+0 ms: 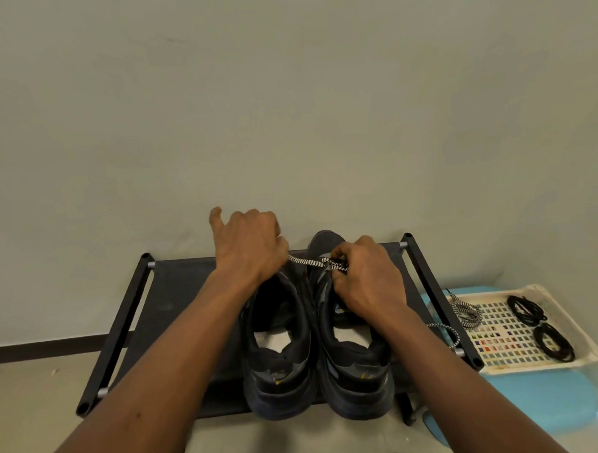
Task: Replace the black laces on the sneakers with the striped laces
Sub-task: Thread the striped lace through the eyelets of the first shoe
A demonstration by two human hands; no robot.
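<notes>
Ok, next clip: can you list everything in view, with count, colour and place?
left sneaker: 1, black, on the rack, heel toward the camera
right sneaker: 1, black, beside it
striped lace: 1, black-and-white, stretched between both hands
spare striped lace: 1, black-and-white, bundled at the tray's left end
black laces: 2 coils, black, in the tray
tray: 1, cream, perforated, right of the rack
blue surface: 1, light blue, under the tray
shoe rack: 1, black, against the wall
left hand: grip on the striped lace
right hand: pinches it over the right sneaker
</notes>
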